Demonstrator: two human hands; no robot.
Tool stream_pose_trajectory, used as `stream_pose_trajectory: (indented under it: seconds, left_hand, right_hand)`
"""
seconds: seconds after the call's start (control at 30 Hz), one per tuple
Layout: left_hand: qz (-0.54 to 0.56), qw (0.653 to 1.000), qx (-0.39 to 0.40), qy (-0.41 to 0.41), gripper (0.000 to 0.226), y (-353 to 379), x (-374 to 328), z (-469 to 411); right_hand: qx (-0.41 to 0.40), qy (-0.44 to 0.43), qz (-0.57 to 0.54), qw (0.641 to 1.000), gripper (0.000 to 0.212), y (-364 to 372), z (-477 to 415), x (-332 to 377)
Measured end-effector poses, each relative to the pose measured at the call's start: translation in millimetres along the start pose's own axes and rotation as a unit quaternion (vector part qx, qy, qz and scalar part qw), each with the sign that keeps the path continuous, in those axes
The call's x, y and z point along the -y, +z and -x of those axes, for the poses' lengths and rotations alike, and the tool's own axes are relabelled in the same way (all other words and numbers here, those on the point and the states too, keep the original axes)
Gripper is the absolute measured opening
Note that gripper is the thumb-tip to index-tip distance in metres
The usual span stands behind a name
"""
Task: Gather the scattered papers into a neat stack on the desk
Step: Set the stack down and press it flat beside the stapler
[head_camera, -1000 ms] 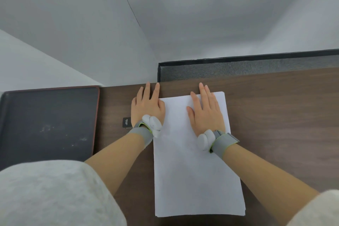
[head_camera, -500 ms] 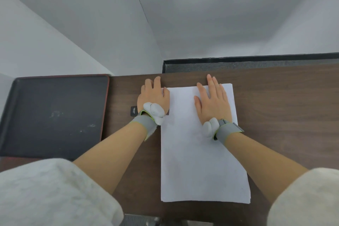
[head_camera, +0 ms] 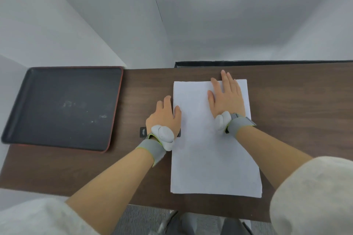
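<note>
Paper stack (head_camera: pixel 214 149) flat on surface (head_camera: pixel 296 105), edges near flush. Right hand (head_camera: pixel 227 97) open, pressing stack's far end; left hand (head_camera: pixel 164 118) open, nudging its left edge. Advise: keep right pinned, square left edge gently.

- A stack of white paper sheets (head_camera: pixel 214 158) lies on the dark brown wooden worktop (head_camera: pixel 298 120), right of centre, reaching from near the far edge almost to the near edge.
- A black rectangular tray with a reddish rim (head_camera: pixel 63 107) sits at the worktop's left end, well apart from the stack.
- The right hand (head_camera: pixel 227 99) rests flat on the stack's far right part.
- The left hand (head_camera: pixel 164 118) lies against the stack's left edge, thumb on the paper.
- A small black tag-like object (head_camera: pixel 142 132) lies on the worktop, partly under the left hand.
</note>
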State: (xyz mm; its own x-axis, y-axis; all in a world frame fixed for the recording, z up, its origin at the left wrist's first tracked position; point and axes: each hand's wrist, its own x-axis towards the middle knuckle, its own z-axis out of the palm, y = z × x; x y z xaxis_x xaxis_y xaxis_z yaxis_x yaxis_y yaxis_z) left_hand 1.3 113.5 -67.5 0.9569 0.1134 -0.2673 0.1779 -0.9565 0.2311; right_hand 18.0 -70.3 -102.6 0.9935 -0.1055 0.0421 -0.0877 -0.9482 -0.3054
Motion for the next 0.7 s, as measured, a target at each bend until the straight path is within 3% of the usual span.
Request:
stream_pose_trajectory:
  seconds: [0.43,0.7]
  left_hand:
    - [-0.021,0.999,0.018,0.023,0.045,4,15,59]
    - [0.003,0.997,0.078,0.023,0.049,-13,13,64]
  right_hand:
    - [0.004,0.004,-0.006,1.0,0.047,-1,1,2]
    - [0.002,0.004,-0.006,1.0,0.047,-1,1,2]
